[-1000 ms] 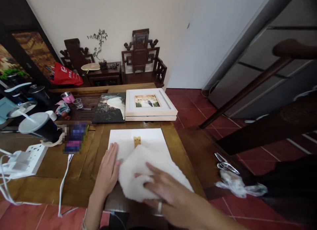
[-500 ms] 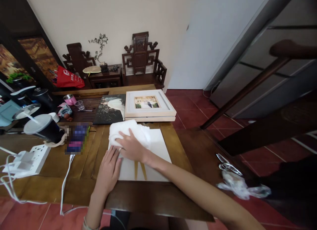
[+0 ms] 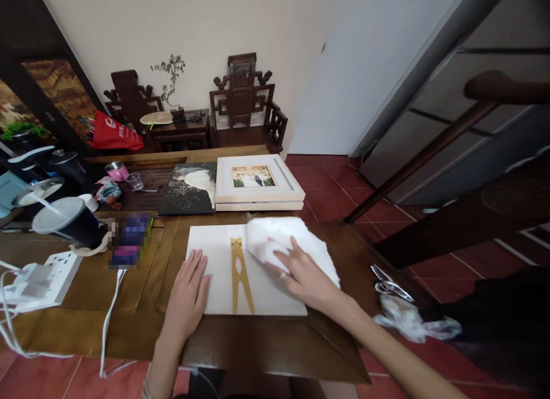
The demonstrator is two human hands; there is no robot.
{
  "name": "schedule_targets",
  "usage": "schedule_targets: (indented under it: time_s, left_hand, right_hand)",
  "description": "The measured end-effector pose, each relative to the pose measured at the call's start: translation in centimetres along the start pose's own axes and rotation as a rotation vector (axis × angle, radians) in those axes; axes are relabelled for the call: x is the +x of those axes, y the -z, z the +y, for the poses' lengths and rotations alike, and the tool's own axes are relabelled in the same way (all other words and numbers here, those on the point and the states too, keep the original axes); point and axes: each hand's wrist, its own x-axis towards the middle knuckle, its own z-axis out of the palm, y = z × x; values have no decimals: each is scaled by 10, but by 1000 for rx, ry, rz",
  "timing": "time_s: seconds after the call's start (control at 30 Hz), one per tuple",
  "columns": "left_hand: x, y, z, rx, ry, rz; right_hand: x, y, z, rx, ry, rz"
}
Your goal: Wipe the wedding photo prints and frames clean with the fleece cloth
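A white flat panel point(image 3: 215, 284) lies on the wooden table, a gold V-shaped metal piece point(image 3: 236, 267) resting flat against its face. My left hand point(image 3: 187, 290) is laid on the panel's left edge, fingers stretched out and holding nothing. With bent fingers, my right hand point(image 3: 305, 273) presses a bunched white towel point(image 3: 283, 233) onto the panel's right side. The towel hangs over the right edge and hides that corner.
Beyond the panel are stacked picture frames point(image 3: 260, 197) and a dark photo print point(image 3: 189, 187). To the left stand a lidded cup point(image 3: 64, 221), a phone point(image 3: 131, 241) and a power strip point(image 3: 58, 276). Scissors point(image 3: 391, 284) and a plastic bag point(image 3: 408, 319) lie at right.
My right hand has swept the towel from the panel's upper left to its right side, uncovering the top of the gold piece. My left hand stays on the left edge.
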Motion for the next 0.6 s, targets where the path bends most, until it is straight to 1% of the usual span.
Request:
schedule_targets:
  time_s: [0.07,0.17,0.2,0.27,0.3,0.37,0.43,0.47,0.5,0.53,0.6]
  left_hand:
    - [-1,-1,-1,8,0,0]
    - [-1,-2,-1,27,-5,0]
    - [0,-2,-1,32,-8,2]
    - [0,-2,-1,40,-12,5]
    - [0,-2,-1,44,-13,6]
    - [0,-2,-1,48,-11,6]
    - [1,-1,0,46,-6,8]
    - [1,-1,0,44,-5,10]
    - [1,-1,0,42,-4,10]
    - [1,0,1,40,-4,10]
    - [1,1,2,38,-1,3]
  right_hand:
    - [-28,10,-14,42,28,-80]
    - [-61,28,-34,128,60,-271]
    - [-66,32,-37,144,61,-321]
    - [-65,36,-35,150,38,-349]
    - [-59,35,-31,142,27,-329]
    - [-37,29,-21,114,2,-239]
    - [-5,20,-15,75,-21,-130]
    - [13,15,-16,58,-20,-83]
    - [31,11,-20,42,-7,-57]
    - [49,7,-26,30,20,-59]
    - [80,-1,-46,11,78,-105]
